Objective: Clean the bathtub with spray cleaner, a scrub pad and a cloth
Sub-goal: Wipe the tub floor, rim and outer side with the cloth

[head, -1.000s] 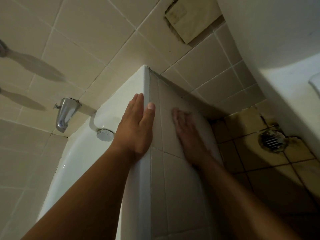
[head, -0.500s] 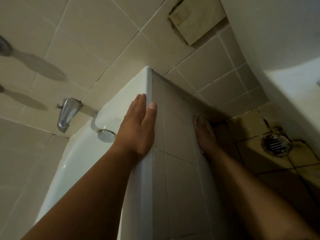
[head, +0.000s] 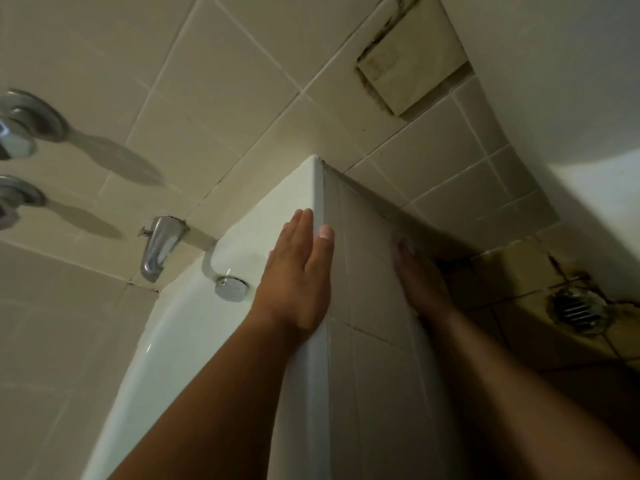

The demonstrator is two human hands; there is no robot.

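A: What fixtures sit on the left?

B: At 10 o'clock, the upper tap handle (head: 26, 124); at 9 o'clock, the lower tap handle (head: 17, 199). Both are chrome, cut by the frame edge, and cast long shadows toward 4 o'clock across the beige wall tiles (head: 225, 81). Nearer centre at 9 o'clock is a chrome spout (head: 161, 247).

A: And the right?

B: At 1 o'clock, a stained square patch (head: 412, 64); at 2 o'clock, a white basin (head: 571, 64); between 3 and 4 o'clock, a round floor drain (head: 575, 310) in yellowed, grimy floor tiles (head: 512, 265).

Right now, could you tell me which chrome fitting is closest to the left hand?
The round overflow cap on the bathtub's inner wall, beside the left hand; the spout and tap handles sit farther left.
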